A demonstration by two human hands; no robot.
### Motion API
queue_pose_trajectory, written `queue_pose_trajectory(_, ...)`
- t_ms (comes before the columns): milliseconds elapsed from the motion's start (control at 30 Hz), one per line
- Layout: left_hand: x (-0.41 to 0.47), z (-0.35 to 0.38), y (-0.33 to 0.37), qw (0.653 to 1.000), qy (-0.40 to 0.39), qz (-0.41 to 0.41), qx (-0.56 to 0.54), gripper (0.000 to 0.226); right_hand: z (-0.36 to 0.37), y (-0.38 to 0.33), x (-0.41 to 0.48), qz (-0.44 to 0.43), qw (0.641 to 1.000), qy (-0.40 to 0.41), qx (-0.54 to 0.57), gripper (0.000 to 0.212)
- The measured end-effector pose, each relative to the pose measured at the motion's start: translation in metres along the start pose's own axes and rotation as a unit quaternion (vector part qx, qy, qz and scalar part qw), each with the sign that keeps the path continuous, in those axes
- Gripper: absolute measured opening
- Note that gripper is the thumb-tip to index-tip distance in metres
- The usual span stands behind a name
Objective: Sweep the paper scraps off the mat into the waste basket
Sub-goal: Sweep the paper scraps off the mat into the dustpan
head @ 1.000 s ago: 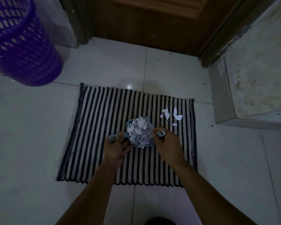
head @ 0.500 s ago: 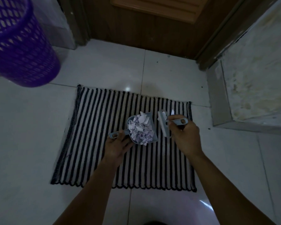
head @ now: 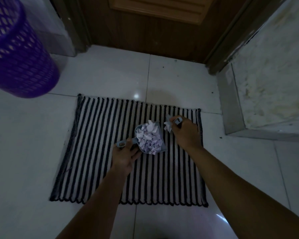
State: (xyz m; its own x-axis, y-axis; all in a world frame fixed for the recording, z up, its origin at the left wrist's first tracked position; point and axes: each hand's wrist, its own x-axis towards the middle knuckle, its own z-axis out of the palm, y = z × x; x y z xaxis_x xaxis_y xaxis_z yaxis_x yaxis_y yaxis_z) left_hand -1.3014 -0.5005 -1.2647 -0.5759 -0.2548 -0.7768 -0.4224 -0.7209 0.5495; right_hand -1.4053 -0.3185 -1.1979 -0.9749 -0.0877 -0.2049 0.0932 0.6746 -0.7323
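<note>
Left hand [head: 123,156] grip clenched round dustpan [head: 122,144] handle; right hand [head: 186,134] grasps brush [head: 177,121]. Loose paper scraps [head: 167,127] on mat [head: 102,152], 3 o'clock off pan mouth, against brush; waste basket [head: 16,54] well apart, 10 o'clock

You are looking down at a floor [head: 24,152] of big, shiny white tiles with thin dark lines between them. A mat [head: 97,152] with black and white stripes lies flat on the tiles, right in front of you. A purple waste basket [head: 16,57] full of little holes stands on the floor, far off to your left, well apart from the mat. A few tiny dark specks [head: 212,92] lie on the tiles past the mat.
</note>
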Motion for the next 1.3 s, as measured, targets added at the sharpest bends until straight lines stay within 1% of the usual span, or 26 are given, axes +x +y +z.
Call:
queue_pose_trajectory(167,-0.001,0.001,0.001,1.000,0.005,0.002,0.000,0.038,0.005,0.005,-0.015,0.011,0.999,-0.049,-0.004,0.018)
queue_pose_trajectory(300,-0.003,0.003,0.002,1.000,0.011,-0.001,-0.003,0.036,-0.005,0.007,-0.025,0.025,0.999,0.003,0.038,0.016)
queue_pose_trajectory(367,-0.002,0.002,0.003,1.000,0.011,-0.001,-0.001,0.036,-0.006,0.008,-0.026,0.024,0.999,0.006,0.033,0.016)
queue_pose_trajectory(500,0.000,0.002,0.002,1.000,0.010,0.004,0.009,0.037,0.004,0.008,-0.025,0.015,1.000,-0.018,-0.007,0.017)
queue_pose_trajectory(600,0.001,-0.001,0.004,1.000,0.021,0.008,0.014,0.037,0.011,0.004,-0.027,0.023,0.999,-0.044,0.001,0.018)
queue_pose_trajectory(700,0.001,-0.002,0.005,1.000,0.015,0.010,0.021,0.034,0.009,0.002,-0.028,0.033,0.997,-0.062,0.020,0.019)
queue_pose_trajectory(867,0.000,-0.005,0.007,1.000,0.012,0.009,0.007,0.034,0.000,0.002,-0.030,0.053,0.997,0.002,0.060,0.016)
queue_pose_trajectory(933,-0.001,-0.004,0.007,1.000,0.011,0.011,0.012,0.032,0.003,0.002,-0.035,0.043,0.998,-0.012,0.040,0.017)
queue_pose_trajectory(1067,-0.004,-0.003,0.009,1.000,0.009,0.016,0.017,0.018,0.014,-0.003,-0.044,0.031,0.998,-0.047,0.020,0.017)
queue_pose_trajectory(1300,-0.004,-0.007,0.009,1.000,-0.003,0.006,0.018,0.015,0.008,-0.008,-0.049,0.004,0.995,-0.092,0.026,0.017)
